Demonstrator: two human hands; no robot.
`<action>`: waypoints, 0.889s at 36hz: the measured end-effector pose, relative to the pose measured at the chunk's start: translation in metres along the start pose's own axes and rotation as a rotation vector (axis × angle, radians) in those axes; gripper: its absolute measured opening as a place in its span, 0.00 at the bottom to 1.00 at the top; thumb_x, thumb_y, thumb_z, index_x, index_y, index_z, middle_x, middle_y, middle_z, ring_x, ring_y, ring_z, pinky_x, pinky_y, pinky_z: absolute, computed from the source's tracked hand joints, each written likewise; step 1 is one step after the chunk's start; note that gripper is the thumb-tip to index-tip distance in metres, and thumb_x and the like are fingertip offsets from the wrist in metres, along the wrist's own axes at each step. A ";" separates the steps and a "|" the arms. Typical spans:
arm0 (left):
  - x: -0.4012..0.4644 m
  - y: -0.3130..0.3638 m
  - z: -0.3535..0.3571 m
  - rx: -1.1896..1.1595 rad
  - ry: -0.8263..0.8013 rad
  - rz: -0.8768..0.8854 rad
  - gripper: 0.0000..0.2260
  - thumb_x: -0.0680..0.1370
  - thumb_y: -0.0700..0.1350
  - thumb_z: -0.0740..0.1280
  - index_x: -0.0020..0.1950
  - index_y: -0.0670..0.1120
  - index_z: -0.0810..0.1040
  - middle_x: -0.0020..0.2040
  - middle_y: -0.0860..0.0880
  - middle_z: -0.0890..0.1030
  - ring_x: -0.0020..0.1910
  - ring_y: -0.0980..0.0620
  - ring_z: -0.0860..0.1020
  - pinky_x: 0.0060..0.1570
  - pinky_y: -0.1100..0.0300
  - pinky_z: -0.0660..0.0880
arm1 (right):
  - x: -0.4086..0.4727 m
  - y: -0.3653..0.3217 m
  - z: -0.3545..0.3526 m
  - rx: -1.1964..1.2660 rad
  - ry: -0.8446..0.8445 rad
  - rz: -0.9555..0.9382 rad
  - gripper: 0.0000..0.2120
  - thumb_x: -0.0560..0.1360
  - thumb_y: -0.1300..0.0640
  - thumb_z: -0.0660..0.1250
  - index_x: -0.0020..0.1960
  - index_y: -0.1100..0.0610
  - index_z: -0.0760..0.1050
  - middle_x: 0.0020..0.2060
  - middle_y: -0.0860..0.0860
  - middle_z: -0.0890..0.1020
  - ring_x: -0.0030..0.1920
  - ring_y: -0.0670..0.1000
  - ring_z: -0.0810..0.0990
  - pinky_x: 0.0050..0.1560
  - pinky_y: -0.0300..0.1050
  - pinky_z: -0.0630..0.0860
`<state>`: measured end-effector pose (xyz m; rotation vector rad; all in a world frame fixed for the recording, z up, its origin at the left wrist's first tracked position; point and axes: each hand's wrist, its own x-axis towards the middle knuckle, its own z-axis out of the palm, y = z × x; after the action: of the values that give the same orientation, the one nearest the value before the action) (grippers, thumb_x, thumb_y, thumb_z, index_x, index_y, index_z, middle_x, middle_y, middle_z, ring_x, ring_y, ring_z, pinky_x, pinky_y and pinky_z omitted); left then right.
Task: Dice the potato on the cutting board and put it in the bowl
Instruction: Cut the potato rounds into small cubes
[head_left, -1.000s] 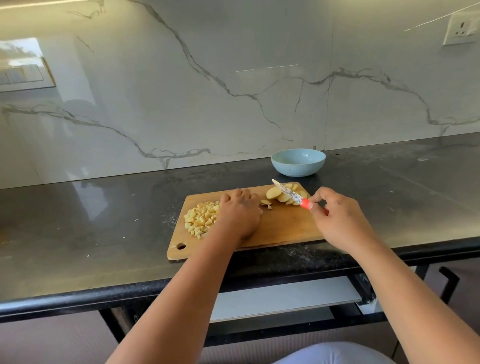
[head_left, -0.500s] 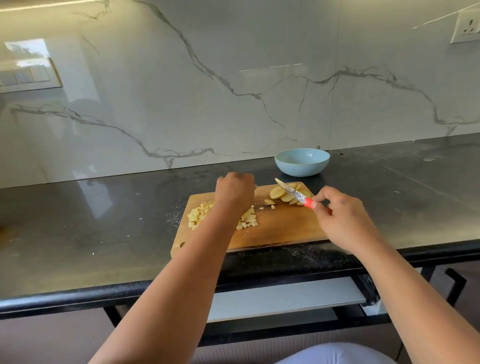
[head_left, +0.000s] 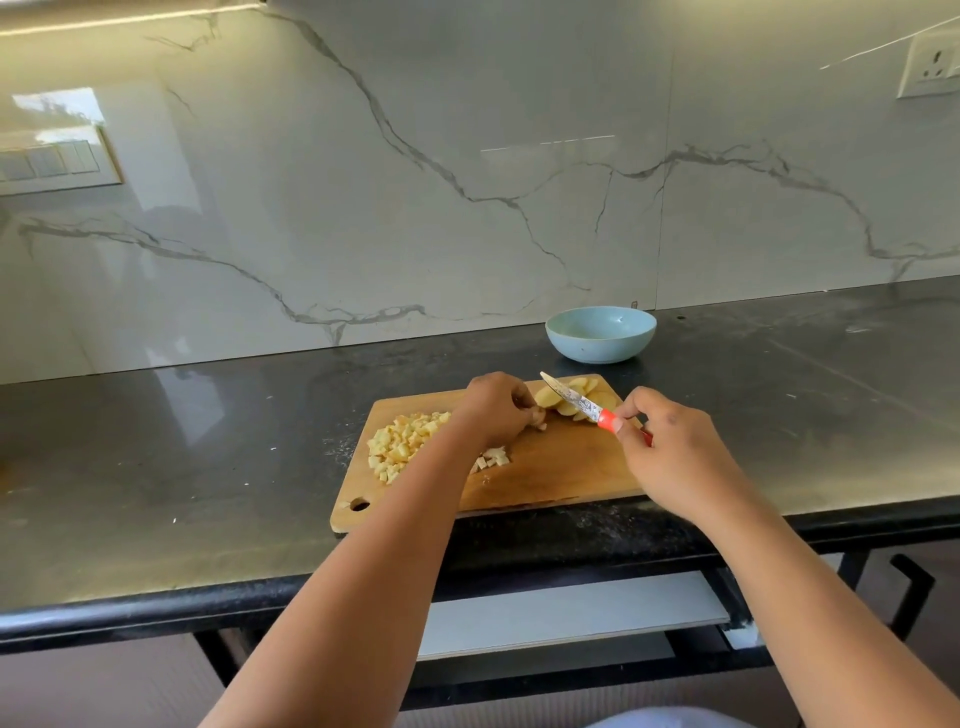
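Potato: two lots are seen on the cutting board (head_left: 545, 470); a heap of diced pieces (head_left: 402, 441) lies toward the left end, and uncut slices (head_left: 574, 397) are stacked at the far right corner, just short of the bowl (head_left: 601, 332).
Bowl: it is set on the counter (head_left: 156, 457) beyond the board's right end; nothing is seen inside it.
Left hand: the left hand (head_left: 496, 408) is curled over the board's middle, beside the slices; a small pale bit seems to be pinched at the fingertips, though this cannot be told for certain.
Right hand: the right hand (head_left: 670, 447) is closed round the red handle of the knife (head_left: 574, 402), whose blade is held across the slices, tip pointing away and left.
Step in hand: the next slices are judged to be about to be drawn forward for dicing.
How it is done well: a few slices should be laid flat, fingertips tucked back from the blade, strips cut first, then crossed into cubes matching the heap.
Risk: loose cubes near the wrist may be swept off the board's front edge.
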<state>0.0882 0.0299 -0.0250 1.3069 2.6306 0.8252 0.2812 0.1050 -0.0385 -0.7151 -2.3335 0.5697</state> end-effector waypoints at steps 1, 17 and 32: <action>-0.002 0.000 -0.002 -0.018 0.030 0.004 0.06 0.77 0.48 0.71 0.51 0.47 0.83 0.47 0.50 0.82 0.45 0.53 0.78 0.44 0.59 0.77 | 0.000 -0.001 0.000 -0.006 -0.002 -0.002 0.03 0.81 0.55 0.62 0.52 0.52 0.74 0.32 0.44 0.71 0.28 0.42 0.70 0.21 0.31 0.62; -0.038 -0.005 0.012 0.012 0.207 -0.007 0.09 0.73 0.47 0.72 0.51 0.44 0.81 0.46 0.50 0.81 0.45 0.51 0.77 0.39 0.62 0.69 | -0.025 -0.026 -0.008 -0.191 -0.085 -0.101 0.08 0.81 0.53 0.60 0.59 0.51 0.71 0.39 0.47 0.75 0.34 0.42 0.73 0.29 0.36 0.65; -0.039 -0.003 0.021 -0.023 0.137 0.098 0.10 0.76 0.51 0.71 0.57 0.51 0.83 0.53 0.54 0.83 0.52 0.55 0.79 0.51 0.60 0.76 | -0.023 -0.022 -0.015 -0.271 -0.113 -0.010 0.07 0.81 0.55 0.59 0.58 0.51 0.70 0.40 0.49 0.76 0.35 0.45 0.73 0.29 0.38 0.64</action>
<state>0.1173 0.0076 -0.0509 1.4323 2.6674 0.9899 0.2992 0.0775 -0.0257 -0.8108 -2.5482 0.2983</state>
